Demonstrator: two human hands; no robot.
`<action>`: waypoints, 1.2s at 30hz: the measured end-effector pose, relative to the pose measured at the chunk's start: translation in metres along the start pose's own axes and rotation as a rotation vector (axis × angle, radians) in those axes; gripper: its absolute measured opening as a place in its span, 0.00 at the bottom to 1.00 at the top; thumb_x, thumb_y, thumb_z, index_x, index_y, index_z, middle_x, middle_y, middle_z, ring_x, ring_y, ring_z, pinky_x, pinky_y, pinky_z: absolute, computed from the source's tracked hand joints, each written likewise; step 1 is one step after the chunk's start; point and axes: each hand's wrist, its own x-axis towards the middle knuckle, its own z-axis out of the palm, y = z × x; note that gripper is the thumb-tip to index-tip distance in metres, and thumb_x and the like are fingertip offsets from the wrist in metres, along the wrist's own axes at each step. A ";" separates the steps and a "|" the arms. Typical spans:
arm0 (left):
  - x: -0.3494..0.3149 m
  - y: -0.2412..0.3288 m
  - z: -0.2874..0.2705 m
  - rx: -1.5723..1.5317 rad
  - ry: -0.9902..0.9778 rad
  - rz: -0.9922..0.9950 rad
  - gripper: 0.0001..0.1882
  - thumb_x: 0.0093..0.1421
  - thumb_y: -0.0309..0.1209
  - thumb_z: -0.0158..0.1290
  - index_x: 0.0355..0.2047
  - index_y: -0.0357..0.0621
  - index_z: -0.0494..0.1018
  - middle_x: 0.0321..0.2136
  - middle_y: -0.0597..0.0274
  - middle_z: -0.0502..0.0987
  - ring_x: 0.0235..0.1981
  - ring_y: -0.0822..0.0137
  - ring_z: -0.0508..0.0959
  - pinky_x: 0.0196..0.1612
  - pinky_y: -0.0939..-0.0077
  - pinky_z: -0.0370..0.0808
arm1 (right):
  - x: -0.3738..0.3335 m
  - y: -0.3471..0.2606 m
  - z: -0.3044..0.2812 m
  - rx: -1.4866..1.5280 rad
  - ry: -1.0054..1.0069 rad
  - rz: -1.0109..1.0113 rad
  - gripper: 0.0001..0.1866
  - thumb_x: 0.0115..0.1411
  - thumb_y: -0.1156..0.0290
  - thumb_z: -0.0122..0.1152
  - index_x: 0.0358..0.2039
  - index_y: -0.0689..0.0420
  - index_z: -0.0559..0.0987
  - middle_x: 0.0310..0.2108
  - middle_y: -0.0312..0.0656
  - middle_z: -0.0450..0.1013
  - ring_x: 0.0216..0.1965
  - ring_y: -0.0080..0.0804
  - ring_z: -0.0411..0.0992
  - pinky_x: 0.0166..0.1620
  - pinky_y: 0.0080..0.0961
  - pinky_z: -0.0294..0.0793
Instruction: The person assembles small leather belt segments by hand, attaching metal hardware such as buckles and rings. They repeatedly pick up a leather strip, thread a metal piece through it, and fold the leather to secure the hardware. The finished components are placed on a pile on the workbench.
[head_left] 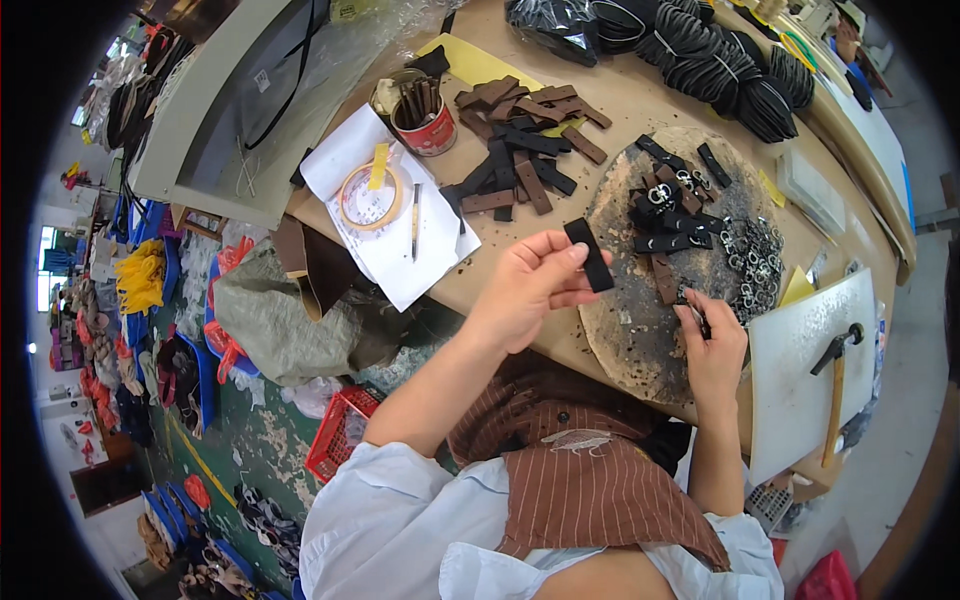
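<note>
Basically, one round worn board (640, 360) sat before two hands: the left hand (535, 280) had fingers clamped on one black strap (589, 256) by the board's left rim; the right hand (715, 345) had fingers bunched, contents unclear. Step looked like gathering parts; next move probably called for bringing hands together. Metal rings (755, 265) lay heaped, too many to count.

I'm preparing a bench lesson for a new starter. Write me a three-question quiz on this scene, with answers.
1. Which hand holds a black strip?
2. Where are the loose metal rings heaped?
a) in the red tin
b) on the round board
c) on the white paper
3. True or false: the wooden-handled hammer lies on the yellow sheet.

Key: 1. The left hand. 2. b. 3. False; it lies on the white board.
</note>
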 end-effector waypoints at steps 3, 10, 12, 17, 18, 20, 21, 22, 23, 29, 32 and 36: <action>0.003 -0.010 0.012 -0.174 -0.075 0.049 0.05 0.61 0.30 0.47 0.33 0.43 0.67 0.39 0.54 0.75 0.37 0.63 0.78 0.41 0.70 0.77 | 0.000 -0.011 -0.003 0.076 -0.073 0.037 0.11 0.50 0.77 0.61 0.36 0.62 0.77 0.25 0.44 0.71 0.25 0.31 0.70 0.30 0.24 0.68; 0.006 -0.023 0.020 -0.311 -0.209 0.029 0.04 0.60 0.28 0.47 0.31 0.42 0.65 0.33 0.57 0.75 0.37 0.62 0.78 0.41 0.69 0.77 | -0.005 0.001 -0.011 0.168 -0.104 0.034 0.12 0.48 0.79 0.62 0.36 0.62 0.77 0.26 0.44 0.72 0.27 0.31 0.71 0.32 0.22 0.69; 0.004 -0.022 0.030 -0.205 -0.105 0.024 0.03 0.60 0.26 0.47 0.31 0.42 0.64 0.33 0.57 0.75 0.37 0.63 0.78 0.40 0.70 0.77 | -0.005 -0.001 -0.015 0.141 -0.119 0.067 0.12 0.48 0.80 0.62 0.36 0.62 0.77 0.26 0.43 0.72 0.27 0.31 0.71 0.33 0.22 0.69; 0.013 -0.040 0.024 -0.054 -0.050 0.014 0.04 0.59 0.23 0.48 0.33 0.43 0.63 0.33 0.57 0.75 0.36 0.65 0.78 0.39 0.72 0.76 | -0.008 0.006 -0.018 0.164 -0.103 0.064 0.13 0.48 0.81 0.61 0.36 0.62 0.77 0.26 0.43 0.72 0.26 0.30 0.71 0.33 0.21 0.69; 0.013 -0.042 0.024 -0.096 -0.068 0.010 0.04 0.59 0.23 0.48 0.32 0.42 0.63 0.33 0.57 0.75 0.36 0.65 0.78 0.39 0.72 0.76 | -0.009 0.006 -0.019 0.190 -0.092 0.059 0.13 0.48 0.81 0.61 0.36 0.62 0.77 0.26 0.42 0.72 0.26 0.30 0.70 0.32 0.21 0.69; 0.011 -0.043 0.023 -0.117 -0.112 0.020 0.04 0.59 0.23 0.49 0.31 0.42 0.64 0.34 0.58 0.75 0.37 0.66 0.77 0.40 0.73 0.75 | -0.011 0.002 -0.026 0.275 -0.109 0.055 0.13 0.47 0.81 0.61 0.36 0.62 0.77 0.26 0.42 0.73 0.26 0.29 0.70 0.32 0.21 0.69; 0.008 -0.044 0.022 -0.096 -0.136 0.036 0.04 0.59 0.23 0.49 0.31 0.41 0.64 0.34 0.59 0.75 0.37 0.66 0.77 0.41 0.74 0.75 | -0.012 -0.009 -0.039 0.337 -0.137 0.056 0.13 0.46 0.82 0.62 0.36 0.62 0.77 0.27 0.41 0.73 0.27 0.29 0.71 0.32 0.21 0.69; 0.005 -0.047 0.022 -0.079 -0.161 0.050 0.03 0.59 0.23 0.48 0.31 0.41 0.64 0.34 0.59 0.74 0.37 0.67 0.77 0.42 0.75 0.74 | -0.015 -0.020 -0.051 0.395 -0.165 0.059 0.13 0.46 0.82 0.62 0.35 0.62 0.77 0.27 0.41 0.73 0.27 0.28 0.71 0.32 0.21 0.69; 0.001 -0.049 0.028 0.008 -0.179 0.071 0.03 0.59 0.23 0.48 0.33 0.40 0.65 0.35 0.59 0.74 0.38 0.67 0.76 0.42 0.75 0.74 | -0.022 -0.026 -0.060 0.540 -0.141 0.052 0.11 0.44 0.83 0.64 0.31 0.61 0.78 0.27 0.41 0.74 0.28 0.29 0.73 0.32 0.20 0.70; -0.020 -0.051 0.064 0.206 -0.190 0.161 0.19 0.58 0.18 0.45 0.51 0.34 0.62 0.39 0.57 0.74 0.41 0.69 0.75 0.46 0.78 0.71 | -0.013 -0.035 -0.052 0.701 -0.143 -0.129 0.10 0.43 0.83 0.65 0.26 0.59 0.77 0.26 0.43 0.75 0.29 0.31 0.75 0.31 0.21 0.73; -0.030 -0.047 0.071 0.140 -0.118 0.144 0.21 0.58 0.17 0.44 0.53 0.35 0.59 0.41 0.55 0.74 0.43 0.70 0.74 0.46 0.79 0.71 | -0.019 -0.026 -0.043 0.694 -0.110 -0.074 0.09 0.43 0.85 0.64 0.26 0.59 0.77 0.27 0.44 0.75 0.30 0.30 0.75 0.32 0.21 0.73; -0.033 -0.039 0.071 0.264 -0.165 0.109 0.23 0.58 0.16 0.44 0.55 0.35 0.57 0.41 0.54 0.74 0.43 0.71 0.74 0.45 0.80 0.72 | -0.021 -0.025 -0.043 0.745 -0.100 -0.055 0.09 0.44 0.86 0.64 0.27 0.60 0.77 0.27 0.43 0.75 0.30 0.30 0.75 0.33 0.21 0.72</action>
